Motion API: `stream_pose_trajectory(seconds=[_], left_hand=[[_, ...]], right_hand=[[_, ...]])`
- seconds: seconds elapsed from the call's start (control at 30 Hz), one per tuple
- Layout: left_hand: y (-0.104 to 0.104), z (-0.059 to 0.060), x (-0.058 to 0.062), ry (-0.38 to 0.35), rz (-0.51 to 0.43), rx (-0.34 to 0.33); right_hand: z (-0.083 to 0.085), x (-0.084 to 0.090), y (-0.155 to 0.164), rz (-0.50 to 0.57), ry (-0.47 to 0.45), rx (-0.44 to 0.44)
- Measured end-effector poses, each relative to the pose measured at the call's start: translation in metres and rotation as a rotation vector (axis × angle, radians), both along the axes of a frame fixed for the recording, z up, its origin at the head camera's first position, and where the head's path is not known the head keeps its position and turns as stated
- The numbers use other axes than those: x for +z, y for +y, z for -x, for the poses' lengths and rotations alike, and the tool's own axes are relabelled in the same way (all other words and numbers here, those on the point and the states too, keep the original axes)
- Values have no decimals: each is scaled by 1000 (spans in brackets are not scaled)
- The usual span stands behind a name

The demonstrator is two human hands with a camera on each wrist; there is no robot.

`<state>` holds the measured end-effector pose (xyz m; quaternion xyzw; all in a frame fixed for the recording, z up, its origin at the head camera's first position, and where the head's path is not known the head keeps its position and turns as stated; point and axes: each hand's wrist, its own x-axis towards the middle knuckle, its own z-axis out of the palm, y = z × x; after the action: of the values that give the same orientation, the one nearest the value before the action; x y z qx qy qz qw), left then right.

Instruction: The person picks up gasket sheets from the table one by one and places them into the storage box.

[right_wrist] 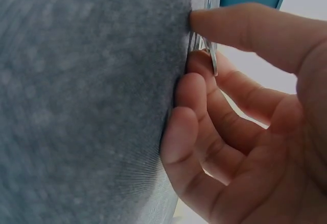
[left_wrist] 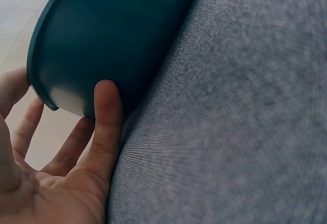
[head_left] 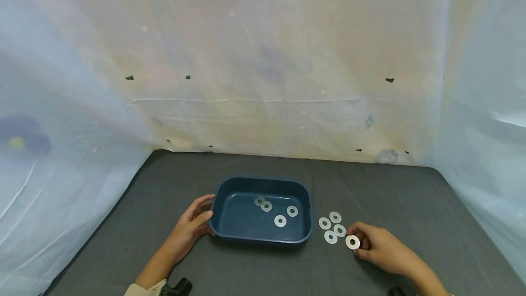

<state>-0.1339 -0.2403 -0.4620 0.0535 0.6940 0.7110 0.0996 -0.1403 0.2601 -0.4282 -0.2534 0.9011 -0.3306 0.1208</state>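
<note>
A dark blue rectangular tray sits on the grey cloth. My left hand rests against its left end, fingers fairly straight; in the left wrist view the fingertips touch the outer wall of the tray. At the right, my right hand pinches a flat metal washer between thumb and fingers, low over the cloth. From the right wrist, that washer shows nearly edge-on. Several more washers lie flat between the tray and my right hand. Inside the tray are several others.
The grey cloth covers the table, whose far edge meets a pale patterned curtain. Similar curtain hangs on both sides. A black wrist strap shows at my left sleeve.
</note>
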Motion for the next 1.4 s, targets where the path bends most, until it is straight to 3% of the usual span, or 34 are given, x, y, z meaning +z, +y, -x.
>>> stream_pose_trajectory(seconds=[0.43, 0.7, 1.03, 1.4], left_hand=[[2, 0, 2, -14, 17, 18], [3, 2, 0, -17, 14, 6], [1, 0, 1, -40, 15, 11], [1, 1, 0, -17, 23, 10]], right_hand=[[2, 2, 1, -56, -71, -57], [0, 5, 2, -143, -3, -133], [-2, 10, -3, -178, 65, -177], [3, 29, -20, -178, 75, -188]])
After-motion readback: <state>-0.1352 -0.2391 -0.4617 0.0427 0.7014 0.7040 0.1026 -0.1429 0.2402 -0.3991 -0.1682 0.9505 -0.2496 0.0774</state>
